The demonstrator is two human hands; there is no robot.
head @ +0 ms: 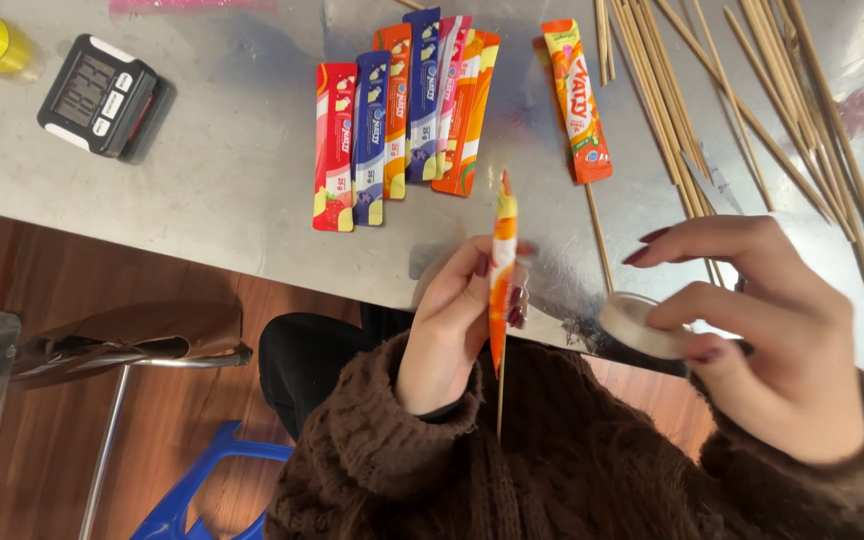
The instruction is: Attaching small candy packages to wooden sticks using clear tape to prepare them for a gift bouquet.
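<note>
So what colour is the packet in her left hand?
Orange, with some yellow near the top. The packet shows best in the head view, pinched in the left hand.

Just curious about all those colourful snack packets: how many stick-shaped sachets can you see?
8. Six lie side by side in a row on the table: red, blue, orange, dark blue, pink, orange. One orange sachet lies apart. The left hand holds another.

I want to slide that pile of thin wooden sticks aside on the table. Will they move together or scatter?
Probably scatter. The wooden sticks lie loose and crossed on a smooth, shiny metal table, so they would likely slide easily and fan out. They look thin, light and round, so some may roll. Being so slender, they could snap if pressed hard.
</note>
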